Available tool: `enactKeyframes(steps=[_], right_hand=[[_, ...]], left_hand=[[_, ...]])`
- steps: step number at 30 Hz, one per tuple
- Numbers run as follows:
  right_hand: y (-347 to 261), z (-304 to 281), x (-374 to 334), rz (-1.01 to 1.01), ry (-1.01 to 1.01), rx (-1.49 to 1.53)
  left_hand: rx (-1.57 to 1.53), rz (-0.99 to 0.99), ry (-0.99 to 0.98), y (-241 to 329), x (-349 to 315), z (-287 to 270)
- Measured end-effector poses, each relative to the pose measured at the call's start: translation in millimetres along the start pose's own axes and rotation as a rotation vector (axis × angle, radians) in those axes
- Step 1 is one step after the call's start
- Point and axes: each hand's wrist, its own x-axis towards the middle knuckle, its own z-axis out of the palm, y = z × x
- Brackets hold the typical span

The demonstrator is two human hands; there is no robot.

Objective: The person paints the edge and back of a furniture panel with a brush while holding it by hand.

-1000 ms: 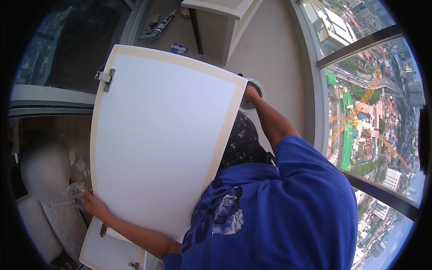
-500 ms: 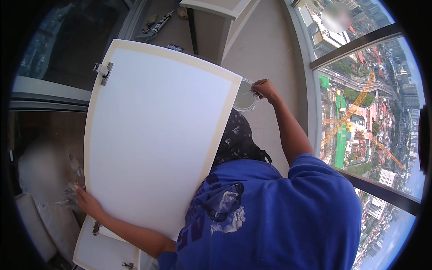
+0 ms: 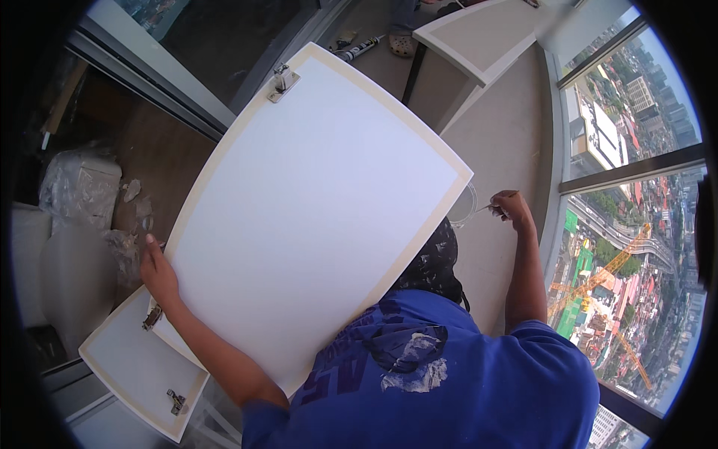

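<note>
A large white cabinet door (image 3: pixel 307 202) with a beige taped border lies tilted across my front. A metal hinge (image 3: pixel 283 82) is fixed near its far corner. At its left edge is my left hand (image 3: pixel 159 275), gripping the side with one digit raised and the others partly hidden. Out beyond the right edge, my right hand (image 3: pixel 510 206) is closed in a pinch on the end of a thin, clear coiled strip (image 3: pixel 467 207). Part of that coil disappears behind the door.
Another white door (image 3: pixel 134 348) with hinges lies at lower left. Plastic-wrapped items (image 3: pixel 81 187) stand beyond it. At the back are a caulking tube (image 3: pixel 360 49), a white table-like piece (image 3: pixel 479 37) and a person's shoe (image 3: pixel 402 46). Tall windows (image 3: pixel 636 172) line the right side.
My view has turned, so the door appears more slanted and further right. My left hand has moved up along the door's edge. The right hand has drawn away from the coil, pulling the strip's end.
</note>
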Motion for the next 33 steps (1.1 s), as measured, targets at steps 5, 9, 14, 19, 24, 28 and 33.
enactKeyframes(steps=[5, 9, 14, 19, 24, 28, 33], right_hand=[[-61.3, -38.8, -35.3, -0.392, 0.114, 0.68], [-167.4, -33.7, -75.6, -0.797, 0.099, 0.885], [-280.3, 44.8, -133.1, -1.151, -0.028, 0.84], [-346.8, 187.8, -166.8, -1.148, -0.219, 0.776], [-369.6, 274.9, -179.5, -1.123, -0.268, 0.684], [-371.0, 302.1, -179.9, -1.189, -0.193, 0.498], [-371.6, 313.9, -184.0, -1.238, -0.096, 0.388]], left_hand=[[-0.008, -0.055, 0.015, 27.2, -15.4, -9.3], [-0.032, -0.098, -0.012, 34.9, -26.1, -15.3], [-0.039, -0.059, 0.037, 38.2, -30.9, -12.5], [-0.076, -0.022, 0.061, 36.6, -29.5, -10.9], [-0.051, 0.036, 0.099, 30.4, -30.6, -13.3], [0.017, 0.037, 0.045, 24.0, -28.1, -15.3], [-0.047, 0.036, 0.082, 25.4, -30.6, -16.1]])
